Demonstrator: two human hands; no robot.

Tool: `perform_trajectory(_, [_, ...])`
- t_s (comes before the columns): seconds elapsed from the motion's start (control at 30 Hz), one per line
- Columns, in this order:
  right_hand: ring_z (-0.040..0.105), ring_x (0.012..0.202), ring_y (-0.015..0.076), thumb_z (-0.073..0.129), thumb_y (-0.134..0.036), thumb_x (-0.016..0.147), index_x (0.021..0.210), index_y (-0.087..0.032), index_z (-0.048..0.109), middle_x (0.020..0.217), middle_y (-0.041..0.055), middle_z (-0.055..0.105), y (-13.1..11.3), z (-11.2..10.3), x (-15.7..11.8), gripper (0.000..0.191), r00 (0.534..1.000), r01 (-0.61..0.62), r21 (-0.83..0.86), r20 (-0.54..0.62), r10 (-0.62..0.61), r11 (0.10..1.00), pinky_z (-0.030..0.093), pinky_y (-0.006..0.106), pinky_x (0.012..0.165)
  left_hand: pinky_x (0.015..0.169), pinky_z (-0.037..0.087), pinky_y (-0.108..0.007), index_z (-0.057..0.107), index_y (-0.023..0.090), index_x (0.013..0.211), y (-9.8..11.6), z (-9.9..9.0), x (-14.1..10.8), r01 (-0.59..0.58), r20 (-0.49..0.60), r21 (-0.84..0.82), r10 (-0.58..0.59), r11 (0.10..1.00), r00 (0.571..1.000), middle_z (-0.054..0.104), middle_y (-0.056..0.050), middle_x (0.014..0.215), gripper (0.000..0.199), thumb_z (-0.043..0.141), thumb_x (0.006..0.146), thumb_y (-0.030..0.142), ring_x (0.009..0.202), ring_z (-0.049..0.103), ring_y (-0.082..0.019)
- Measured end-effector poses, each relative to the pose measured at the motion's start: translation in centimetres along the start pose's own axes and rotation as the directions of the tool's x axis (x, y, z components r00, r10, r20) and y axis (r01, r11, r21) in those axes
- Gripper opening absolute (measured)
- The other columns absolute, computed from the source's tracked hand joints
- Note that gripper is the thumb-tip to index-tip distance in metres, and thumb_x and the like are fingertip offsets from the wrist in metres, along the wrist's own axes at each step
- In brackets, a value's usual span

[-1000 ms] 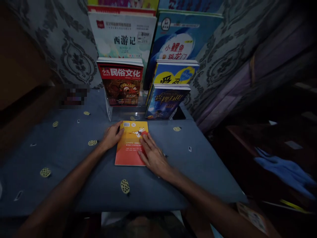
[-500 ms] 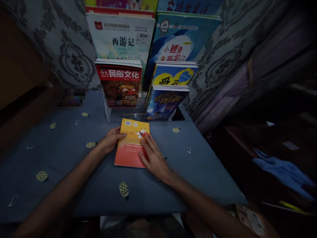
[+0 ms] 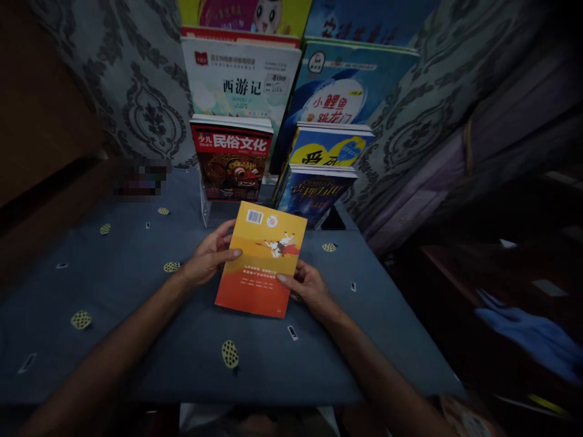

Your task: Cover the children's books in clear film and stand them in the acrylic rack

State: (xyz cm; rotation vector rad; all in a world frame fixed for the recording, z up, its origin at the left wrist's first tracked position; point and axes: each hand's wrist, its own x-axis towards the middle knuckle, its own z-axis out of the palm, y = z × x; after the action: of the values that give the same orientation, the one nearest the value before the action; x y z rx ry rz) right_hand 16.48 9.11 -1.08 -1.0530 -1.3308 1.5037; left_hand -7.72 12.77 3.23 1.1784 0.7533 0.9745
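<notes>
A thin yellow-and-orange book [image 3: 259, 291] is held over the table, its barcode at the far edge and its printed text upside down to me. My left hand [image 3: 210, 255] grips its left edge, thumb on the cover and fingers behind. On the right edge, my right hand [image 3: 314, 288] pinches it the same way, its fingers mostly hidden beneath. Just beyond the book stands a clear display rack [image 3: 206, 209], partly covered by the books in it. A red book [image 3: 234, 161] and a dark blue book [image 3: 314, 191] fill its front row.
Taller books, including a pale one [image 3: 241, 76] and a teal one [image 3: 355, 73], rise behind in the rack. A blue cloth with pineapple prints covers the table [image 3: 150, 315]. Patterned curtains [image 3: 150, 103] hang behind. Blue fabric [image 3: 523, 331] lies at the right, beyond the table edge.
The book has come up off the table, closer to me. My right hand has shifted from lying across its cover to gripping its right edge. The view has moved slightly.
</notes>
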Motion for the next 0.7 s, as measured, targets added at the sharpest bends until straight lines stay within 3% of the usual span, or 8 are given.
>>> perform_trajectory(0.1, [0.075, 0.077, 0.0229, 0.082, -0.053, 0.073, 0.107, -0.023, 0.071, 0.092, 0.0036, 0.079, -2.1, -1.0, 0.1, 0.047, 0.985, 0.139, -0.119, -0.086, -0.150, 0.983, 0.065, 0.041, 0.075, 0.098, 0.054, -0.045, 0.048, 0.025, 0.143, 1.7, 0.4, -0.9, -0.155, 0.007, 0.135, 0.156, 0.979, 0.988, 0.069, -0.010, 0.128, 0.074, 0.078, 0.078, 0.043, 0.118, 0.065, -0.032])
perform_trajectory(0.17, [0.075, 0.081, 0.0248, 0.078, -0.052, 0.078, 0.106, -0.024, 0.074, 0.093, 0.0049, 0.080, -3.3, -1.7, 0.2, 0.040, 0.952, 0.254, -0.301, -0.088, -0.292, 0.919, 0.064, 0.043, 0.077, 0.104, 0.050, -0.047, 0.060, 0.025, 0.133, 2.9, 0.1, -1.5, -0.258, 0.085, 0.275, 0.243, 0.926, 0.966, 0.070, -0.008, 0.126, 0.054, 0.073, 0.084, 0.043, 0.121, 0.064, -0.031])
perform_trajectory(0.27, [0.070, 0.112, 0.0300, 0.070, -0.048, 0.087, 0.113, -0.024, 0.075, 0.117, 0.0098, 0.076, -3.7, -2.7, 0.7, 0.036, 0.857, 0.454, -0.537, 0.044, -0.514, 0.711, 0.055, 0.052, 0.101, 0.117, 0.036, -0.052, 0.073, 0.028, 0.116, 3.8, -0.5, -1.7, -0.393, 0.333, 0.507, 0.246, 0.767, 0.910, 0.072, -0.005, 0.125, 0.027, 0.064, 0.092, 0.034, 0.129, 0.059, -0.029])
perform_trajectory(0.33, [0.062, 0.126, 0.0300, 0.062, -0.042, 0.094, 0.119, -0.023, 0.073, 0.129, 0.0119, 0.070, -2.6, -3.3, 1.2, 0.034, 0.795, 0.545, -0.614, 0.160, -0.586, 0.572, 0.047, 0.056, 0.110, 0.122, 0.027, -0.053, 0.071, 0.032, 0.122, 3.1, -0.8, -1.5, -0.438, 0.453, 0.634, 0.153, 0.637, 0.878, 0.066, -0.003, 0.136, 0.031, 0.057, 0.094, 0.026, 0.138, 0.052, -0.027])
perform_trajectory(0.4, [0.060, 0.129, 0.0280, 0.053, -0.036, 0.100, 0.124, -0.022, 0.070, 0.132, 0.0139, 0.068, -0.9, -3.9, 1.7, 0.033, 0.777, 0.575, -0.653, 0.246, -0.579, 0.493, 0.047, 0.056, 0.110, 0.123, 0.026, -0.052, 0.063, 0.036, 0.133, 1.7, -0.9, -1.3, -0.442, 0.496, 0.723, 0.046, 0.532, 0.867, 0.056, 0.000, 0.148, 0.044, 0.051, 0.094, 0.018, 0.144, 0.044, -0.024])
perform_trajectory(0.5, [0.057, 0.133, 0.0269, 0.052, -0.031, 0.100, 0.131, -0.024, 0.066, 0.134, 0.0146, 0.067, 1.5, -4.9, 2.0, 0.034, 0.795, 0.567, -0.713, 0.344, -0.500, 0.412, 0.049, 0.054, 0.108, 0.124, 0.025, -0.050, 0.054, 0.038, 0.141, -0.4, -0.8, -1.2, -0.423, 0.504, 0.796, -0.089, 0.432, 0.859, 0.047, 0.002, 0.155, 0.056, 0.047, 0.093, 0.011, 0.148, 0.037, -0.021])
perform_trajectory(0.7, [0.047, 0.142, 0.0262, 0.054, -0.015, 0.095, 0.144, -0.024, 0.053, 0.146, 0.0146, 0.057, 2.1, -6.3, 1.4, 0.050, 0.795, 0.591, -0.745, 0.470, -0.385, 0.311, 0.047, 0.054, 0.110, 0.123, 0.028, -0.043, 0.053, 0.036, 0.142, -1.0, -1.6, -1.0, -0.421, 0.518, 0.808, -0.158, 0.413, 0.841, 0.042, 0.002, 0.159, 0.052, 0.048, 0.095, 0.016, 0.150, 0.034, -0.020])
